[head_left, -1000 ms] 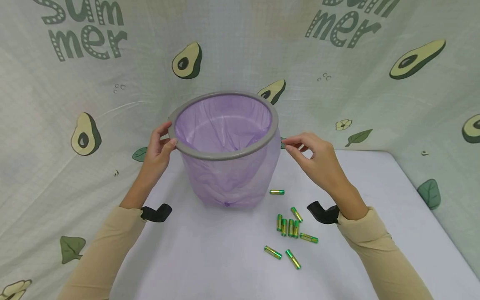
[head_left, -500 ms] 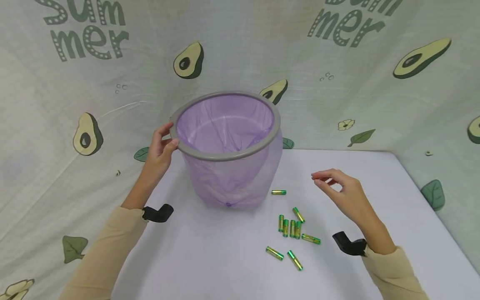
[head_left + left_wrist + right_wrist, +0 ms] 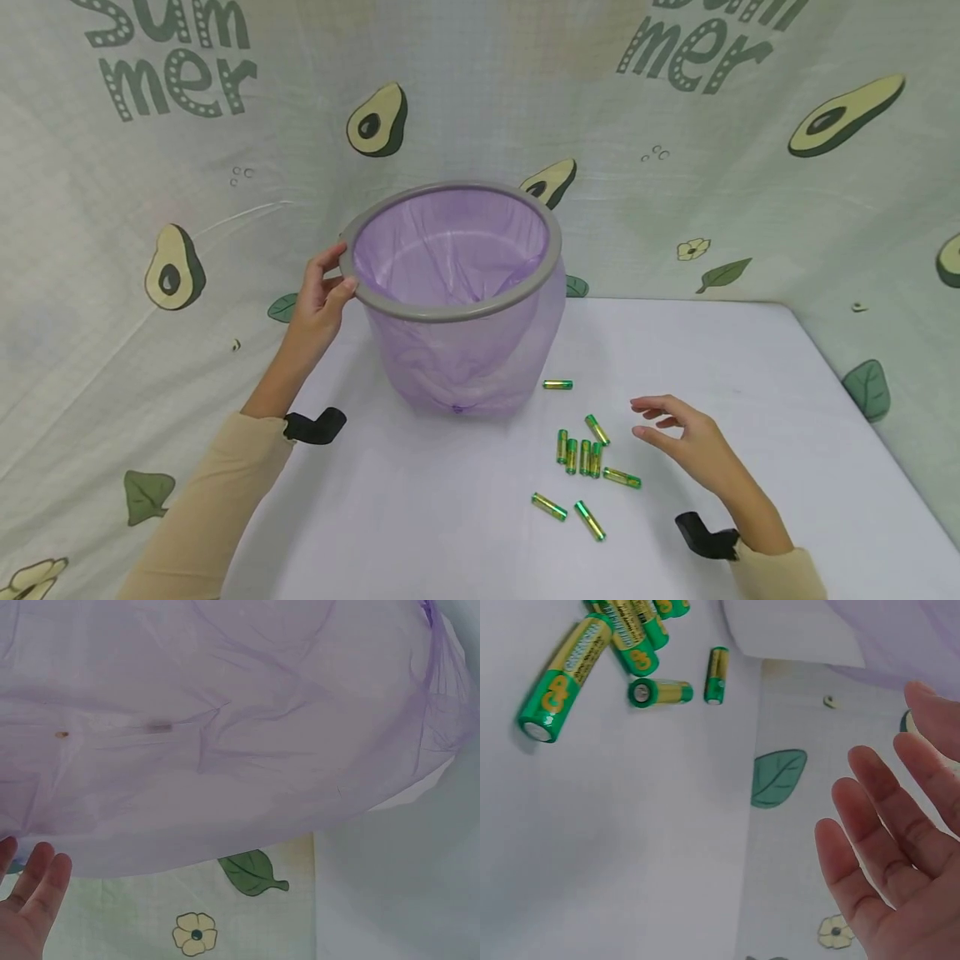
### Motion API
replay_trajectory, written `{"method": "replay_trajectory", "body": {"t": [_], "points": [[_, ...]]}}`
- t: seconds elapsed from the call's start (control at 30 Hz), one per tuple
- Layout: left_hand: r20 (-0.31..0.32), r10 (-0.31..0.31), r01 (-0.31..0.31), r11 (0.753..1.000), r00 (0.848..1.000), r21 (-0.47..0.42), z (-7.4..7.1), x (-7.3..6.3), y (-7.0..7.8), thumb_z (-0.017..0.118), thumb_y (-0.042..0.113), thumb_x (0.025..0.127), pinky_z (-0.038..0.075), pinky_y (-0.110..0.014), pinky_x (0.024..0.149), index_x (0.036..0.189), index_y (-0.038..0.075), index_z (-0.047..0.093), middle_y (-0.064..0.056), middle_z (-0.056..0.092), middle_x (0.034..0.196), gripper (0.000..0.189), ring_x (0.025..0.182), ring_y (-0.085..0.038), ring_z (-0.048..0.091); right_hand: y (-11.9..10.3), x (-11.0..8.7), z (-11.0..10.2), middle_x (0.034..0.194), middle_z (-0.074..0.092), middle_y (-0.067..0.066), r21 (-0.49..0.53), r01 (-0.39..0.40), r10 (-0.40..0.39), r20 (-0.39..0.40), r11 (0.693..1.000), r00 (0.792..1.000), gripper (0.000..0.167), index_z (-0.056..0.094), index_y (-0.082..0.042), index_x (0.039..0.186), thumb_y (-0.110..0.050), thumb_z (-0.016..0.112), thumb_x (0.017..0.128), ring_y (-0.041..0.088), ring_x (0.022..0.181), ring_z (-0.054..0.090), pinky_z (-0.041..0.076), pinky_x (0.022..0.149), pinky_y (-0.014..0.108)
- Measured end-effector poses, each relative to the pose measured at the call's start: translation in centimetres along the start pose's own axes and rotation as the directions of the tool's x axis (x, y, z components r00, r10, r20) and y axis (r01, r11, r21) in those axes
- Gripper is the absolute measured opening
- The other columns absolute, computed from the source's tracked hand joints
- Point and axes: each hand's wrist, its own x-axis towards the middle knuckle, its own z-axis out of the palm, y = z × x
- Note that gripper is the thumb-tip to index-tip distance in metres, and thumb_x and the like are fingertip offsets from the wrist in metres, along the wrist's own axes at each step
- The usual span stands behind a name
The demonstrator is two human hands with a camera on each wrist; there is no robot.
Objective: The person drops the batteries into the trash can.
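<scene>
A waste bin (image 3: 450,313) with a grey rim and a purple bag over it stands on the white table. My left hand (image 3: 318,308) holds its rim at the left side, thumb in front and fingers at the outer edge. In the left wrist view, the purple bag (image 3: 225,780) fills most of the picture and a few fingertips (image 3: 54,881) show beside it. Over the table at the right, my right hand (image 3: 690,437) hovers with fingers apart and nothing in them. Several green and gold batteries (image 3: 622,477) lie to its left.
One battery (image 3: 557,385) lies apart near the bin's lower right side. Two more batteries lie nearer the front, one of them a slanted battery (image 3: 589,521). A printed cloth (image 3: 637,208) with avocados hangs behind the table (image 3: 420,517).
My right hand has drawn away from the bin's right side, moving right and down toward the front, and its fingers have spread. The left hand stays at the rim.
</scene>
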Motion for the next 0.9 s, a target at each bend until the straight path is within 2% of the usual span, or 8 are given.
{"method": "replay_trajectory", "body": {"t": [0.23, 0.47, 0.7, 0.9], "points": [[-0.008, 0.001, -0.001, 1.0, 1.0, -0.003, -0.1, 0.0, 0.2, 0.044, 0.008, 0.094, 0.04, -0.011, 0.086, 0.142, 0.004, 0.029, 0.007, 0.034, 0.123, 0.051, 0.104, -0.011, 0.045, 1.8, -1.0, 1.2, 0.111, 0.063, 0.009, 0.0, -0.111, 0.111, 0.083, 0.994, 0.99, 0.043, 0.057, -0.005, 0.12, -0.023, 0.069, 0.083, 0.014, 0.094, 0.054, 0.048, 0.074, 0.023], [-0.002, -0.011, 0.011, 1.0, 1.0, -0.002, -0.1, -0.1, 0.3, 0.044, 0.007, 0.095, 0.039, -0.01, 0.086, 0.142, 0.004, 0.029, 0.006, 0.034, 0.124, 0.05, 0.103, -0.007, 0.045, 3.3, -2.2, 2.5, 0.104, 0.06, 0.007, 0.038, -0.217, 0.205, 0.2, 0.975, 0.958, 0.046, 0.058, -0.002, 0.117, -0.023, 0.072, 0.079, 0.011, 0.087, 0.049, 0.043, 0.067, 0.021], [0.001, -0.005, 0.005, 1.0, 1.0, 0.005, -0.1, -0.1, 0.2, 0.044, 0.008, 0.095, 0.039, -0.011, 0.086, 0.142, 0.004, 0.029, 0.004, 0.034, 0.125, 0.05, 0.104, -0.009, 0.044, 3.9, -3.0, 3.1, 0.095, 0.057, 0.004, 0.063, -0.233, 0.211, 0.25, 0.97, 0.945, 0.043, 0.06, -0.002, 0.111, -0.02, 0.075, 0.075, 0.008, 0.079, 0.044, 0.04, 0.063, 0.021], [0.0, -0.007, 0.007, 1.0, 1.0, -0.001, 0.0, 0.1, 0.1, 0.044, 0.009, 0.094, 0.04, -0.011, 0.086, 0.142, 0.004, 0.029, 0.002, 0.034, 0.127, 0.05, 0.105, -0.01, 0.045, 4.1, -3.1, 3.5, 0.091, 0.054, 0.003, 0.027, -0.25, 0.233, 0.276, 0.968, 0.933, 0.039, 0.061, -0.002, 0.108, -0.018, 0.074, 0.074, 0.008, 0.076, 0.044, 0.04, 0.063, 0.02]]}}
